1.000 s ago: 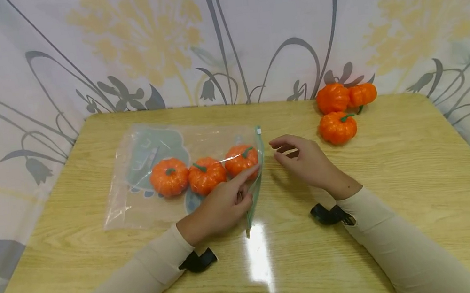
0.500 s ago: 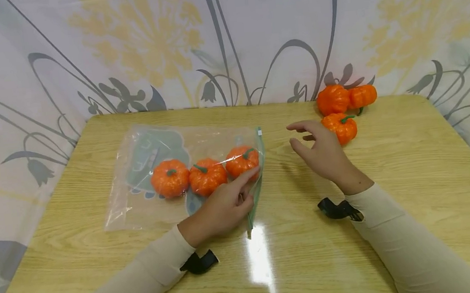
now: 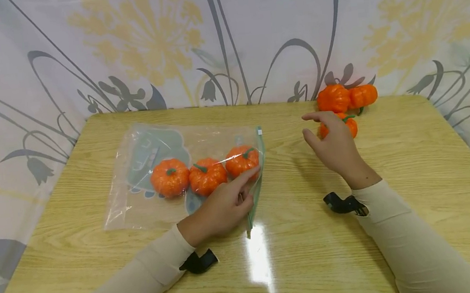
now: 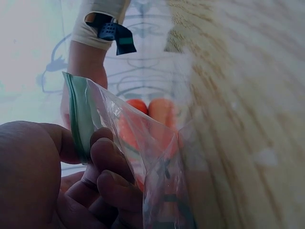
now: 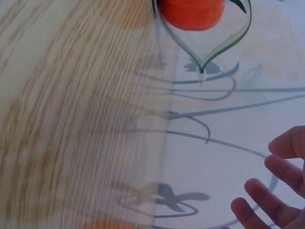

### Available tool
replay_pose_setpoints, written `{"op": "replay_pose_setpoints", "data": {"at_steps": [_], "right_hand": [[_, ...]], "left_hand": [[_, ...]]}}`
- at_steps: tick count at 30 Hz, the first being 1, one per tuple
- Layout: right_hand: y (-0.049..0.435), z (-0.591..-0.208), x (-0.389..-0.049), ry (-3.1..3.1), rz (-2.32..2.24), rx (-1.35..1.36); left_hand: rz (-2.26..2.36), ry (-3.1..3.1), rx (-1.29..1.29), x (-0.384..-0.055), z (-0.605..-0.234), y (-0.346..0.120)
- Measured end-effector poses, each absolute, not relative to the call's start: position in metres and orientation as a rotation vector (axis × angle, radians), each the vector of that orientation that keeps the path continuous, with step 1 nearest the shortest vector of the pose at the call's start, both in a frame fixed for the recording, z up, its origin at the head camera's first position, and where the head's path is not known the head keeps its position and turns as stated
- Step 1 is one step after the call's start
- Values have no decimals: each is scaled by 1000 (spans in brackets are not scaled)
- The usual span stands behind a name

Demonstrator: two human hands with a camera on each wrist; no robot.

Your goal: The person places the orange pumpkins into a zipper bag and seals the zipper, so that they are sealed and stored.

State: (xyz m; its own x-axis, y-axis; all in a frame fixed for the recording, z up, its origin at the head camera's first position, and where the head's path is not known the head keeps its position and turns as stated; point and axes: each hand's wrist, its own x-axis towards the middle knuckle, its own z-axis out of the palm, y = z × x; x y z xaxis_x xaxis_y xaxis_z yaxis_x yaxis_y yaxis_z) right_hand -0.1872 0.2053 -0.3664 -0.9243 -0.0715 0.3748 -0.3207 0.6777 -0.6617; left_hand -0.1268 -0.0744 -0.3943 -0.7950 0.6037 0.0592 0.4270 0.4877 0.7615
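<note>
A clear zip bag [image 3: 213, 137] with a green zip edge [image 3: 261, 146] and a blue cartoon print lies flat, its mouth facing right. Three orange toy pumpkins with green stems show in a row within it: left [image 3: 170, 185], middle [image 3: 209, 179] and right [image 3: 239, 161]. My left hand [image 3: 220, 209] grips the near side of the bag's mouth, index finger stretched along the opening. In the left wrist view its fingers hold the green edge [image 4: 75, 119]. My right hand [image 3: 334, 148], fingers spread and slightly bent, hovers over a loose pumpkin [image 3: 352, 126], partly covering it.
Two more loose pumpkins, one round [image 3: 333, 98] and one on its side [image 3: 363, 96], sit at the table's back edge, right of the middle. A patterned cloth [image 3: 262, 30] hangs behind the wooden table [image 3: 423, 156].
My right hand has moved right and away from the bag's mouth, to the loose pumpkins. My left hand and the bag have stayed in place.
</note>
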Motion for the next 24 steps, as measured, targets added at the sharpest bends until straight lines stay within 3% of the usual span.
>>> {"op": "replay_pose_setpoints", "data": {"at_steps": [24], "right_hand": [[230, -366, -200, -2458, 1077, 152]], "left_hand": [[1201, 2509, 890, -126, -393, -75]]}}
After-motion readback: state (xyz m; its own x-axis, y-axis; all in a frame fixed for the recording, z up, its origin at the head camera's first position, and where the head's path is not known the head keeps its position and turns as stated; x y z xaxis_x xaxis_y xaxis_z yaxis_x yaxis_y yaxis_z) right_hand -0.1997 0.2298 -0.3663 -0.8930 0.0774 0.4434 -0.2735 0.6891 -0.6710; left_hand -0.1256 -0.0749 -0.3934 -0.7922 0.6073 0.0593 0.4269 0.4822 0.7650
